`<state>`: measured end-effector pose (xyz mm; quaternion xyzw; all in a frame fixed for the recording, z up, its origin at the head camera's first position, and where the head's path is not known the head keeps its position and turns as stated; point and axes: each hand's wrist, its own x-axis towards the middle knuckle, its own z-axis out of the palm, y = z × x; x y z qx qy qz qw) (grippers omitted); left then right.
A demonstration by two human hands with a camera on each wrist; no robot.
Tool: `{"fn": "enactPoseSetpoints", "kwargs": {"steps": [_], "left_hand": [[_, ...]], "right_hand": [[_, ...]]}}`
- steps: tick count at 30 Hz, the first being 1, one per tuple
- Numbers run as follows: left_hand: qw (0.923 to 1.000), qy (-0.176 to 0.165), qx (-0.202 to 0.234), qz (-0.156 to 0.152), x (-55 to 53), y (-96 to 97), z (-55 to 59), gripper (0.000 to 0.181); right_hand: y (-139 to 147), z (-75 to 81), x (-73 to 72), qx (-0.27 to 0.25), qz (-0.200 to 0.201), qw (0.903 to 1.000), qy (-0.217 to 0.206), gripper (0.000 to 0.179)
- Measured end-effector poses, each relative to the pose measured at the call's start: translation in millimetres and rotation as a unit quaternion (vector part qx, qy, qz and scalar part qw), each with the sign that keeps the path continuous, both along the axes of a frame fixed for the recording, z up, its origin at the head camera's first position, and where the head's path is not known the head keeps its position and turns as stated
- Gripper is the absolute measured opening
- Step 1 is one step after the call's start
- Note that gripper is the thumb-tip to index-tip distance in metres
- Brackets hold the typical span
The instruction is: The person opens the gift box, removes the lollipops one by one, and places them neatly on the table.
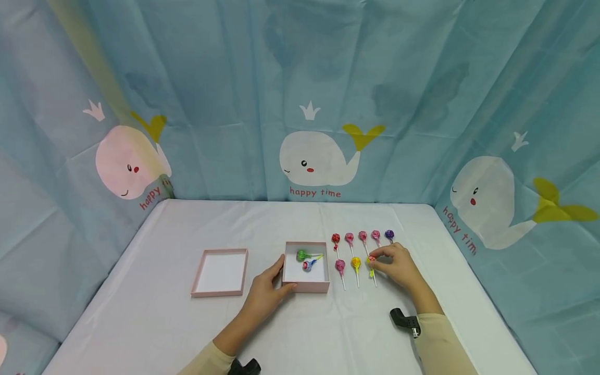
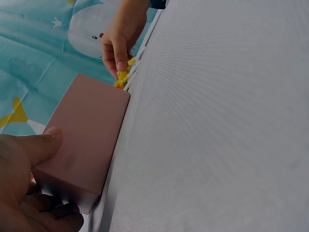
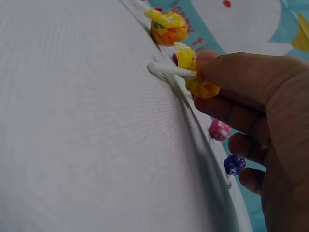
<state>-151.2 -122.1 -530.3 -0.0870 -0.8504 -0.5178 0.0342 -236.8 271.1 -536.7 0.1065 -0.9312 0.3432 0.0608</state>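
Observation:
My left hand [image 1: 265,292] holds the pink open box [image 1: 307,287] at its front left corner. In the left wrist view the thumb lies on one wall of the box [image 2: 89,130] and the other fingers come round the end. A green lollipop [image 1: 301,255] and a blue-and-red lollipop [image 1: 307,266] lie inside. My right hand [image 1: 399,264] pinches a yellow-wrapped lollipop [image 3: 203,89] by its head between thumb and fingers, its white stick pointing toward me. Beside it in the front row lie a yellow lollipop [image 1: 356,262] and a pink lollipop [image 1: 340,266].
Behind is a row with a red lollipop [image 1: 335,238], several pink ones and a purple lollipop [image 1: 389,235]. The shallow pink box lid [image 1: 217,293] lies left of the box on the white tablecloth [image 1: 140,323]. Blue whale-print curtains [image 1: 225,130] surround the table.

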Motion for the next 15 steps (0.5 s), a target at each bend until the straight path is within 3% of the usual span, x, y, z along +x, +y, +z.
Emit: {"fn": "enactPoseSetpoints", "kwargs": {"steps": [15], "left_hand": [[0.9999, -0.013, 0.008, -0.003, 1.0, 0.7, 2.0, 0.089]], "right_hand": [[0.1, -2.5, 0.0, 0.012, 0.007, 0.9999, 0.003, 0.024]]}}
